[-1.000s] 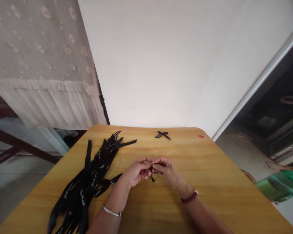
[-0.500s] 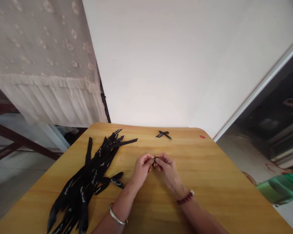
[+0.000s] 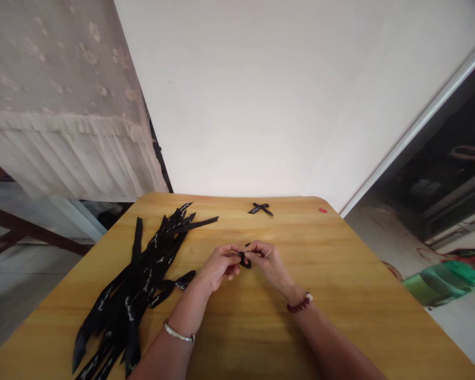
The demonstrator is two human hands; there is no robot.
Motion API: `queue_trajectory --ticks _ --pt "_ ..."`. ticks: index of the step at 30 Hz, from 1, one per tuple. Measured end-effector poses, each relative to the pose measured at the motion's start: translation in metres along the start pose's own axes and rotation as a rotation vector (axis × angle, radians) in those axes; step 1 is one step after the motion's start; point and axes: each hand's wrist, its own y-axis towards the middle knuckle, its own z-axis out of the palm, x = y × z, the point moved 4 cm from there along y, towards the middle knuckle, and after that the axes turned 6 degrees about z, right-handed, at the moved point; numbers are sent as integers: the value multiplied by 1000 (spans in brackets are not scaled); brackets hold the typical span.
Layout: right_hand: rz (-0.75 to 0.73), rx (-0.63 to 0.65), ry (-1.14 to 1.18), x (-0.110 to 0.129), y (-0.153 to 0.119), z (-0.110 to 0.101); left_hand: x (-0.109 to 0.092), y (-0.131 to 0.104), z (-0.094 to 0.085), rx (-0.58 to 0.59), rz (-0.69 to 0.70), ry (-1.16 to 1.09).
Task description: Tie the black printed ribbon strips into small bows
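Above the middle of the table, my left hand (image 3: 221,266) and my right hand (image 3: 266,259) meet over a small black ribbon (image 3: 245,262). Both pinch it between thumb and fingers, and part of it hangs below the fingertips. Its exact folds are too small to make out. Beyond my hands lies a tied black ribbon bow (image 3: 261,209) with pale lettering. To the left of my left hand spreads a pile of black printed ribbon strips (image 3: 146,269), some reaching toward the front edge.
A small red object (image 3: 322,210) lies near the far right corner of the wooden table (image 3: 340,306). A white wall panel (image 3: 237,105) stands behind it. On the floor at right is a green translucent container (image 3: 439,285); at left hangs a curtain (image 3: 75,153).
My fingers have shifted on the ribbon, and more of it shows below them. My left hand has turned slightly, its lower fingers looser. The whole view has shifted a little.
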Motion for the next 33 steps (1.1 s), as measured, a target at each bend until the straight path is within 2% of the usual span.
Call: queue_trajectory --ticks 8,12,16,18,22,27,33 --pt "-9 -159 78 -2 3 -12 -4 -1 3 -129 63 -136" --pt "-18 -166 42 -2 2 -12 -9 -2 2 -207 159 -28" --pt "-45 -192 -111 -5 1 -9 -2 2 10 -81 155 61" --pt "-65 -213 -183 -7 0 -8 2 4 11 -63 159 60" --pt "-137 -222 -332 -7 0 -6 5 7 5 -113 162 82" --pt "-194 -219 -525 -5 -2 -4 4 6 3 -115 123 206" --pt "-238 -242 -608 1 -5 -3 2 9 0 -126 270 445"
